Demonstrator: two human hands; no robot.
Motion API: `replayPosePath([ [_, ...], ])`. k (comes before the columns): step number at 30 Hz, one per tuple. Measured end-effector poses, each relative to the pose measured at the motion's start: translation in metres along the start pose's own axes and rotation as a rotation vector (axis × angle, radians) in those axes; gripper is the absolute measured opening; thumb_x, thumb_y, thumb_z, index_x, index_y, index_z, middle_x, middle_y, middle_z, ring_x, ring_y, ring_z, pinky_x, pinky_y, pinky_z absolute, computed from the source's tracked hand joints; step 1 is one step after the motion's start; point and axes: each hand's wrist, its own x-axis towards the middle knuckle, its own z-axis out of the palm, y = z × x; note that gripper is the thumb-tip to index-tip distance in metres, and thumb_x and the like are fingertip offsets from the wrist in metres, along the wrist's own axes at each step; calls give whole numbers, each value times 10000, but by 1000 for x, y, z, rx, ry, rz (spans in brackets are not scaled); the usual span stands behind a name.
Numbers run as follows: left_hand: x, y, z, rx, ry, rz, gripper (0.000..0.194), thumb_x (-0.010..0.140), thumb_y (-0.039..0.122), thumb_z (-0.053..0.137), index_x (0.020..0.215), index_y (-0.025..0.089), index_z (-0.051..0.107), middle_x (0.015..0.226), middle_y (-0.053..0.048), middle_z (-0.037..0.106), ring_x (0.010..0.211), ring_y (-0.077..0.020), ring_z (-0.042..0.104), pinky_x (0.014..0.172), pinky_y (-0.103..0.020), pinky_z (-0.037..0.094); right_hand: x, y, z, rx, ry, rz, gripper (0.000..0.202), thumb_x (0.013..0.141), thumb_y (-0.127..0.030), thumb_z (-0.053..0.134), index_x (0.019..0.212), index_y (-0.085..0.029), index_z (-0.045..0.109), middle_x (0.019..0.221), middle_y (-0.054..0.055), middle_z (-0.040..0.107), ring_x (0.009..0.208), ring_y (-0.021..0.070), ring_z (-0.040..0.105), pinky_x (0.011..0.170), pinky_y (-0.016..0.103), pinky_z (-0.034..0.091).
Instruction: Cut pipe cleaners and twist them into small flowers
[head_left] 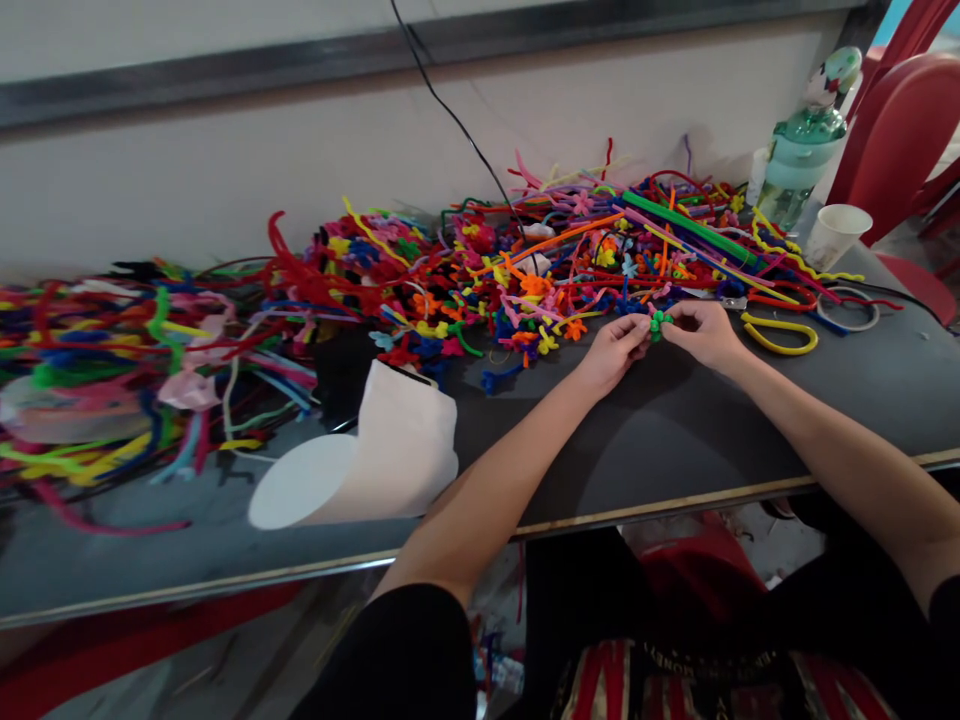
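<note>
A small green pipe-cleaner flower [658, 324] is held up between my two hands, above the dark table [637, 450]. My left hand [616, 352] pinches it from the left with closed fingertips. From the other side, my right hand [703, 333] grips it between thumb and fingers. Just beyond my hands spreads a heap of colourful pipe cleaners and finished little flowers [535, 286]. Close to the right hand lie scissors with red and yellow handles [780, 335].
A roll of white paper [390, 440] lies left of my forearms. At the far right stand a paper cup [838, 236], a green bottle [799, 165] and a roll of tape [847, 309]. A black cable [457, 120] hangs down the wall. Red chairs [900, 140] stand beyond.
</note>
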Motion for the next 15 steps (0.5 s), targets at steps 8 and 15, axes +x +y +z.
replayPosePath([
  [8,6,0,-9,178,129,123,434,796,612,657,861,188,724,716,-28,632,555,-87,510,473,-202,340,1,-6,-1,22,73,37,286,723,-437,675,734,-152,683,594,-12,551,535,81,406,523,253,312],
  [15,0,3,-8,457,166,379,291,739,457,767,842,185,767,698,-25,687,591,-117,572,587,-245,450,1,-4,-6,21,1,-7,302,718,-475,726,767,-178,755,709,30,684,621,133,553,603,287,430],
])
